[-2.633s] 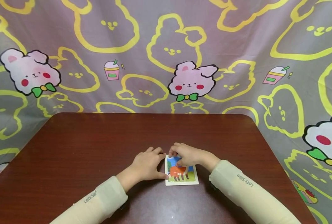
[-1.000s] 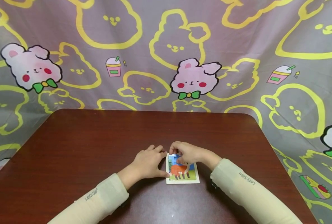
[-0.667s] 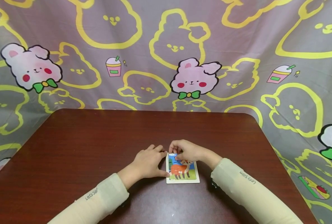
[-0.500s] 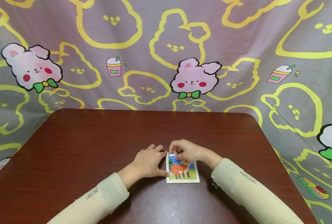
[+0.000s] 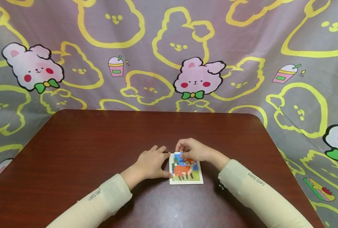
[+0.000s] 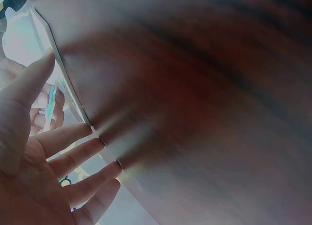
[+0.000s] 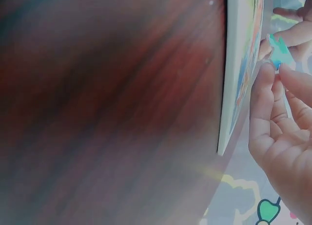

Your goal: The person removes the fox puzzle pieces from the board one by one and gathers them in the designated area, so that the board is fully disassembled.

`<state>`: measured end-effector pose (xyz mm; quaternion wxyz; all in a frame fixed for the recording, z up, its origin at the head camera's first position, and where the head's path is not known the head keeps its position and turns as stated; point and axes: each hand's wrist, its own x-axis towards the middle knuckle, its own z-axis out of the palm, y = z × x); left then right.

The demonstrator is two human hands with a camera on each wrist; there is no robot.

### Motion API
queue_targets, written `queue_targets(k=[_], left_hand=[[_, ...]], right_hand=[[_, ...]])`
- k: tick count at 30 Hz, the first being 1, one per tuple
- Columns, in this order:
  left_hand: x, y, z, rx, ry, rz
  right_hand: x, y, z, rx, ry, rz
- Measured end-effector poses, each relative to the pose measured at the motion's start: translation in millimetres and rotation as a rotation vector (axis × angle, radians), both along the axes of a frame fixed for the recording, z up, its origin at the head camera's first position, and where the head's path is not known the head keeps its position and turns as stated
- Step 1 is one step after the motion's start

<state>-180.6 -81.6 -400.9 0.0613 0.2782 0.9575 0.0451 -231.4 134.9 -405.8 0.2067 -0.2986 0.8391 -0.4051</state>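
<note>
A small jigsaw puzzle of an orange fox (image 5: 187, 171) lies flat in a white-edged tray (image 5: 186, 182) on the table. Its top left corner piece, blue and green (image 7: 280, 52), is raised off the tray. My right hand (image 5: 193, 149) pinches that piece between thumb and fingers; the piece also shows at its edge in the left wrist view. Beside the tray's left edge, my left hand (image 5: 151, 163) has its fingers spread and fairly straight. Its thumb touches the lower left rim, and its fingertips are by the upper left corner.
The dark reddish-brown table (image 5: 114, 136) extends around the tray on all sides. Behind it and to both sides hangs a grey-pink curtain (image 5: 146, 57) with cartoon prints. Pale sleeves (image 5: 260, 190) cover both forearms.
Half a second ago the corner piece looked level with the picture; now my right hand holds it raised, having moved slightly up and right. My left hand has kept its place by the tray.
</note>
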Motion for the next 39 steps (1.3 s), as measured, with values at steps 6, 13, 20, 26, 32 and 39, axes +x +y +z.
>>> queue_targets(k=[6,13,20,26,32,39], left_hand=[[-1.0,0.2,0.7,0.0,0.005,-0.003],[-0.7,0.7,0.7,-0.003,0.007,-0.001],[0.6,1.1,0.5,-0.002,0.007,0.005],[1.2,1.7,0.0,0.002,0.013,0.003],[2.1,1.7,0.1,-0.002,0.008,0.003],[2.2,1.4,0.8,0.006,0.004,0.0]], right_hand=[[-0.7,8.1,2.8,-0.015,-0.004,-0.022],[-0.9,21.0,2.7,-0.019,0.011,-0.039],[-0.4,35.6,4.8,-0.017,0.005,-0.072],[0.0,50.7,2.2,-0.032,0.023,-0.084],[-0.4,65.4,1.4,-0.041,0.013,-0.103],[-2.8,79.9,1.6,-0.008,0.029,-0.134]])
